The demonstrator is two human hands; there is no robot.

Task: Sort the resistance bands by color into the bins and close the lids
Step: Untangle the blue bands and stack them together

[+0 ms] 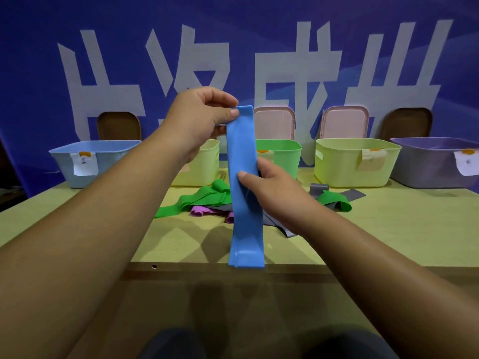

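Resistance band (245,141): blue, hanging upright.
Left grip (202,117): raised, pinching band's top end.
Right grip (272,185): lower, clasping band's middle.

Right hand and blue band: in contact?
Touching. In the head view the right hand grips the blue band at mid-length, thumb on its front, fingers behind.

Bins (344,167) stand in a row across the table (388,229), from the blue bin (64,167) on my left to the purple bin (425,169) on my right. All are open on top, so I can reach in from above. A pile of bands (204,200) lies before the middle ones, and the blue band (245,151) hangs in my way there. Both sides of the pile are free.
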